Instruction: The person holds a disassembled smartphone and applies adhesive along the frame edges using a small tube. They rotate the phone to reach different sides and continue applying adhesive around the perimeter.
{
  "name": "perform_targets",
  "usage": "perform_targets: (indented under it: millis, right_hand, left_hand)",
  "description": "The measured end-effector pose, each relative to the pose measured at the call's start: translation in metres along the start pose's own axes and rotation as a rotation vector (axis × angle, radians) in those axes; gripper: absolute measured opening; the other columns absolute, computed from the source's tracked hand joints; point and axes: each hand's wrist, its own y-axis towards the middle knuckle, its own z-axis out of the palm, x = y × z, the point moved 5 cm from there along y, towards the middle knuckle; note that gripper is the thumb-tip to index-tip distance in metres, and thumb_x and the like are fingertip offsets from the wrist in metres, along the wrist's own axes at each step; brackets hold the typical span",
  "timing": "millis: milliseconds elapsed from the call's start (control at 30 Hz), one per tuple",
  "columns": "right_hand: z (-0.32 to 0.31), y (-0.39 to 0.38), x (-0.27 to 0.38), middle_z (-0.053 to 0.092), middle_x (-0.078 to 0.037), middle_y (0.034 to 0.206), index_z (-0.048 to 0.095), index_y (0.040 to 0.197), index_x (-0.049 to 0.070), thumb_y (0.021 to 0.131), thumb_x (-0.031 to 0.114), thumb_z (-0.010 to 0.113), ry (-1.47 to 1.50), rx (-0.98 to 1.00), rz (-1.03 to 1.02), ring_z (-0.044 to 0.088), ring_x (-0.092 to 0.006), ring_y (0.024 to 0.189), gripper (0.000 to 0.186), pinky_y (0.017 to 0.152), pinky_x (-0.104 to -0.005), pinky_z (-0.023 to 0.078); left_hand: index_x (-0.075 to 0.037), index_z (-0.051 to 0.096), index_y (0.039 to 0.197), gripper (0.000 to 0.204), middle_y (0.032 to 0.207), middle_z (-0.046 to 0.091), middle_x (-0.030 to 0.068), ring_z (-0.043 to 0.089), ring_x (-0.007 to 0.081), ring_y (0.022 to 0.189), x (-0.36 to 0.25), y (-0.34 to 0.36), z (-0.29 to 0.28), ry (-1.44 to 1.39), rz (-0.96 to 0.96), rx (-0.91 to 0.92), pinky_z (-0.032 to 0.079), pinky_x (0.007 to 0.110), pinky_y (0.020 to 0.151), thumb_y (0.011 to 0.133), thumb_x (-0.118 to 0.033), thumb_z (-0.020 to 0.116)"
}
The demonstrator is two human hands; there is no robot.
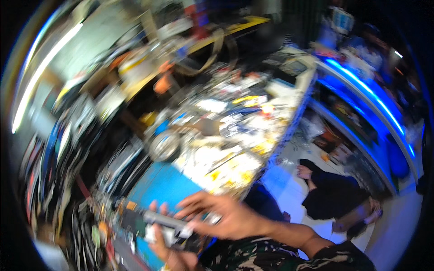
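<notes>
Your left hand (165, 246) holds a small grey metal device (165, 223) from below; your right hand (221, 217) rests on it, fingers spread, above the blue mat (162, 185).

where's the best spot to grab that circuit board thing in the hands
Probably by its long edges, near the middle. The circuit board is a flat slab lying roughly level over the blue mat, so thumb and fingers can pinch it from the sides without pressing its face. The left hand cups it from below; the right hand reaches over from the right. Blur hides finer detail.
</notes>
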Motion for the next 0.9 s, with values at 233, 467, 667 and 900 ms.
perform_targets:
  millis: [233,467,667,900]
  right_hand:
    - [-0.011,-0.003,0.001,0.063,-0.009,0.102,0.051,0.120,-0.002,0.081,-0.002,0.072,0.015,-0.100,0.139,0.060,-0.0107,0.093,0.044,0.080,-0.0226,0.048]
    - [-0.013,0.005,0.023,0.061,-0.013,0.116,0.043,0.134,-0.004,0.081,0.006,0.072,-0.098,0.007,0.143,0.060,-0.0109,0.100,0.061,0.081,-0.0210,0.049]
    - [-0.008,-0.001,0.023,0.067,-0.013,0.105,0.042,0.133,-0.006,0.083,0.000,0.066,-0.075,-0.038,0.281,0.063,-0.0099,0.094,0.056,0.077,-0.0207,0.052]
    - [-0.006,-0.001,0.017,0.064,-0.014,0.112,0.042,0.133,-0.006,0.083,0.001,0.066,-0.143,-0.012,0.210,0.061,-0.0134,0.103,0.056,0.090,-0.0268,0.049]
  left_hand:
    - [0.008,0.047,0.126,0.041,0.117,0.061,0.0239,0.065,0.0302,0.100,0.004,-0.023,0.015,-0.162,-0.044,0.029,0.054,0.041,0.088,0.089,-0.005,0.062]
    - [0.003,0.063,0.107,0.019,0.096,0.068,0.0071,0.063,0.0116,0.085,0.018,-0.039,0.022,0.122,-0.228,0.200,0.051,0.026,0.075,0.087,0.000,0.064]
    - [0.003,0.064,0.104,0.016,0.093,0.068,0.0053,0.063,0.0101,0.082,0.021,-0.047,0.023,0.242,-0.210,0.250,0.050,0.025,0.073,0.088,0.000,0.063]
    - [0.003,0.064,0.102,0.015,0.090,0.067,0.0040,0.062,0.0088,0.080,0.019,-0.047,0.022,0.263,-0.194,0.216,0.049,0.024,0.070,0.087,0.001,0.064]
